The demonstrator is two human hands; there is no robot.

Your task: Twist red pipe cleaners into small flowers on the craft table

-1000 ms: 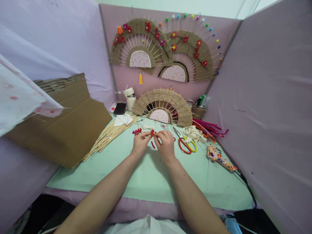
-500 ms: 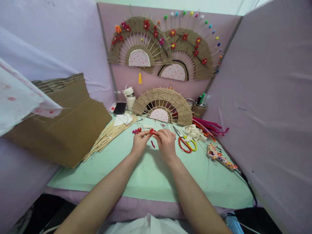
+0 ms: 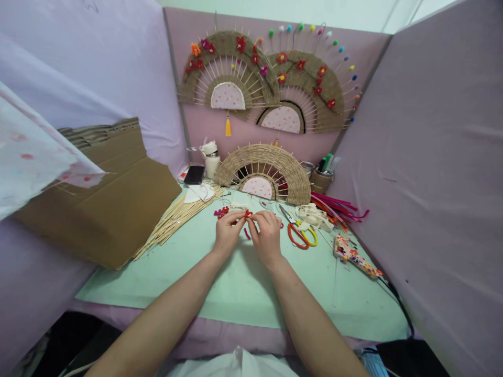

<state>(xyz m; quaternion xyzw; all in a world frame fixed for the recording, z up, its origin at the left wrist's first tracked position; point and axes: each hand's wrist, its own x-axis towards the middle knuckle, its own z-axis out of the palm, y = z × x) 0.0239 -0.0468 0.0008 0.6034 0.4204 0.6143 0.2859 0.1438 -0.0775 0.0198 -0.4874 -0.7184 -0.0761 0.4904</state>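
Note:
My left hand (image 3: 228, 230) and my right hand (image 3: 266, 234) meet above the middle of the table, fingertips pinched on a small red pipe-cleaner flower (image 3: 248, 213). Fingers hide part of the flower. Beneath it, a short magenta pipe-cleaner piece (image 3: 247, 234) lies on the green cloth. Just left of my left hand rest finished-looking magenta and red flowers (image 3: 221, 211). Scissors (image 3: 299, 235) with red and yellow handles lie to the right of my right hand. Behind both hands stands a twine-woven half-round fan (image 3: 291, 170) with a dotted pink centre.
Thin wooden sticks (image 3: 168, 222) and a cardboard sheet (image 3: 113, 204) fill the left side. On the right lie a flower-patterned glue gun (image 3: 356, 255), cream scraps (image 3: 313, 215) and pipe cleaners (image 3: 341, 205). A phone (image 3: 194, 175) and a bottle (image 3: 212, 161) stand at the back.
Both hands keep their pinch on the red flower, which has turned slightly between the fingertips. The camera view has shifted a little.

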